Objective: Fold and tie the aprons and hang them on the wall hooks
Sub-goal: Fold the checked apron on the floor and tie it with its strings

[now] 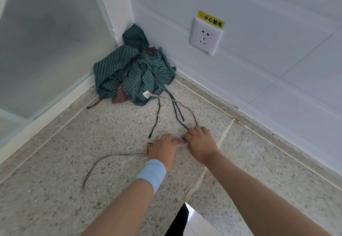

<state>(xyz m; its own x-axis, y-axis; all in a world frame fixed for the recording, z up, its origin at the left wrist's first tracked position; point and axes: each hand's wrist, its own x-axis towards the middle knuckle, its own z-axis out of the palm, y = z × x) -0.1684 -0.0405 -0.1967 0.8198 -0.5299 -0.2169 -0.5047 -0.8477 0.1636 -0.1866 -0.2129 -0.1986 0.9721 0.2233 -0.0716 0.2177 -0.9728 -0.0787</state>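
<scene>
A red-and-white checked apron [181, 141] lies rolled into a tight bundle on the speckled stone counter [92, 143]. My left hand [163, 146] and my right hand [200, 142] both grip the roll from above, side by side. One checked tie string [103, 159] trails off to the left and curls toward me; another [192, 114] runs back toward the corner. A crumpled heap of green striped aprons [137, 72] sits in the far corner, with dark green ties [157, 113] spilling forward.
A white wall socket [205, 36] with a yellow warning label is on the tiled wall [277, 59] at right. A frosted glass panel [46, 41] closes the left side. The counter's front edge [192, 215] is near my arms. A brown striped cloth [120, 96] peeks from the heap.
</scene>
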